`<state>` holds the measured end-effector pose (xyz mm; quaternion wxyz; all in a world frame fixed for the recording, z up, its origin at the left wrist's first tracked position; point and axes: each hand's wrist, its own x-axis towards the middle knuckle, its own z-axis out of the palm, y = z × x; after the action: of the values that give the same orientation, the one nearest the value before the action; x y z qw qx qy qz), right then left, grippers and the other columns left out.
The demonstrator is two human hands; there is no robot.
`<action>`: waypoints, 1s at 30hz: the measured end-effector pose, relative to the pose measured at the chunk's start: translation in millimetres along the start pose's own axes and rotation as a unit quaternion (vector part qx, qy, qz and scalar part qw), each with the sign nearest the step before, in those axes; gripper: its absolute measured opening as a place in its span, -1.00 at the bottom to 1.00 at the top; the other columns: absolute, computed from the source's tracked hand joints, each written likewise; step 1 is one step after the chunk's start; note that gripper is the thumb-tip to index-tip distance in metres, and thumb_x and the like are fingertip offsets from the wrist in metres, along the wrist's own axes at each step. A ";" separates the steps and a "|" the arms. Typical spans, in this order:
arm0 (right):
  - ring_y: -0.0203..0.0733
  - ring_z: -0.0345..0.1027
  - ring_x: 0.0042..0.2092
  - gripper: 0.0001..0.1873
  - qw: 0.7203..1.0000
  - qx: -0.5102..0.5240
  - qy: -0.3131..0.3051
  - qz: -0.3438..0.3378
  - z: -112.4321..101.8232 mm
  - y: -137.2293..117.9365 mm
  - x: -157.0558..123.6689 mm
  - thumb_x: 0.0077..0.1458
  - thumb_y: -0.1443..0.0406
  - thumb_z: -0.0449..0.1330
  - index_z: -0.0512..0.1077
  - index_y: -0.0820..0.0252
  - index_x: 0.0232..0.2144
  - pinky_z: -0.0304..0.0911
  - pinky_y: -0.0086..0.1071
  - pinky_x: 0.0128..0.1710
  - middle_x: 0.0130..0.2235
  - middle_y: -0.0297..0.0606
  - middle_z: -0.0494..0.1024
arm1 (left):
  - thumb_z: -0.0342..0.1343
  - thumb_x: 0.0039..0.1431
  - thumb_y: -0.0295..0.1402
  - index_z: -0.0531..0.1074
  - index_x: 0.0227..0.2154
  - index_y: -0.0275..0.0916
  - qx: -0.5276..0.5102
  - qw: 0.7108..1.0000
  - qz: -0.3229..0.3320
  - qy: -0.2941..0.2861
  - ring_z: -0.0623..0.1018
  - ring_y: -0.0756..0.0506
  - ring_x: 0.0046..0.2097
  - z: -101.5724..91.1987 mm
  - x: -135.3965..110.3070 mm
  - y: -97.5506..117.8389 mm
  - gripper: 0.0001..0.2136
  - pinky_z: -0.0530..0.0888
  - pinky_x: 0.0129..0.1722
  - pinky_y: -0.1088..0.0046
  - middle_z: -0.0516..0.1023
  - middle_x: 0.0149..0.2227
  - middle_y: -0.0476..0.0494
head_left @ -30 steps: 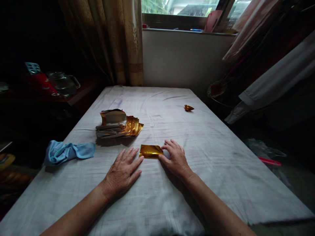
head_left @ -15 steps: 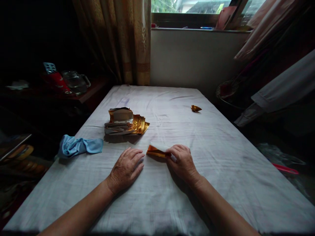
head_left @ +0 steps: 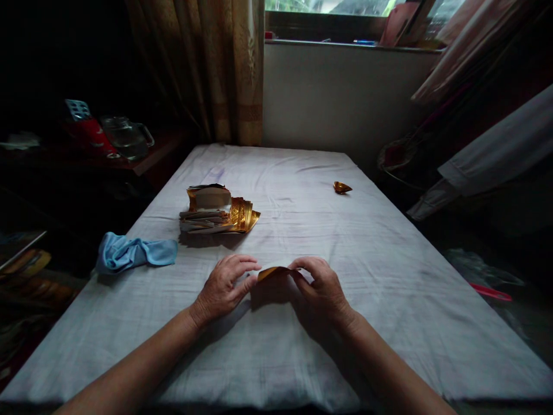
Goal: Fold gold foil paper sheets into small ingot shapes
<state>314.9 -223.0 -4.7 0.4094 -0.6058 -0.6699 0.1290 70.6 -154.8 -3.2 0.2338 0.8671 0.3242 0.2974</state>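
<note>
A small piece of folded gold paper (head_left: 273,272) is held just above the white tablecloth (head_left: 276,351), arched upward, with a shadow beneath it. My right hand (head_left: 318,286) pinches its right end between thumb and fingers. At the other end, my left hand (head_left: 227,286) has thumb and forefinger closed on the paper's tip. Beyond my left hand lies a stack of gold and grey paper sheets (head_left: 211,212), bent and fanned at its right side. A folded gold paper piece (head_left: 341,187), shaped like a small boat, sits alone toward the far right.
A crumpled blue cloth (head_left: 133,252) lies at the table's left edge. On a dark side table at the left are a glass jug (head_left: 125,138) and a red container (head_left: 93,138). A curtain (head_left: 233,75) and wall bound the far side; clothes (head_left: 496,153) hang at the right.
My left hand has moved right and taken the paper's left end. The paper has been lifted and turned into an arch. The view has tilted slightly down.
</note>
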 end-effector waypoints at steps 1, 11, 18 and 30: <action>-0.13 0.47 -0.27 -0.87 0.999 0.026 -0.002 0.028 0.2 -0.7 1.1 0.07 0.30 0.10 0.45 0.08 -0.34 0.33 -0.27 -0.17 -0.35 -0.29 0.59 | -0.03 0.35 -0.21 0.54 -0.11 -0.18 -0.027 0.999 -0.017 -0.001 0.56 -0.16 -0.03 0.1 1.4 0.3 -0.72 0.46 0.04 0.26 0.61 -0.09 -0.20; -0.14 0.52 -0.21 -0.58 0.951 0.261 -0.055 0.156 4.2 -2.5 15.2 0.03 0.17 0.21 0.36 0.13 -0.04 0.46 -0.28 -0.20 -0.20 -0.23 0.59 | 0.15 0.13 -0.04 0.56 -0.36 -0.27 -0.207 0.957 -0.203 -0.007 0.60 -0.10 -0.33 -5.6 26.9 15.4 -0.65 0.51 -0.28 0.45 0.64 -0.38 -0.11; -0.21 0.52 -0.31 -0.53 0.952 0.243 -0.043 0.183 12.6 8.5 17.6 0.02 0.21 0.20 0.35 0.14 0.02 0.46 -0.34 -0.32 -0.21 -0.21 0.60 | 0.11 0.09 -0.05 0.51 -0.44 -0.26 -0.162 0.955 -0.249 -0.023 0.56 -0.07 -0.40 2.0 30.4 1.3 -0.67 0.45 -0.38 0.49 0.61 -0.44 -0.09; -0.09 0.46 -0.02 -0.72 0.995 -0.078 -0.056 -0.006 14.2 9.1 30.1 0.12 0.36 0.15 0.54 0.05 -0.13 0.35 -0.17 0.00 -0.03 -0.19 0.59 | 0.09 0.25 -0.25 0.45 -0.08 -0.19 0.207 0.946 -0.229 -0.096 0.61 -0.16 -0.36 -1.6 28.7 5.5 -0.76 0.36 -0.38 0.45 0.62 -0.41 -0.07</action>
<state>313.4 -188.7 -7.9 0.3235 -0.6237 -0.7034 0.1074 89.4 -138.0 11.7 0.1407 0.8232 0.5446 0.0771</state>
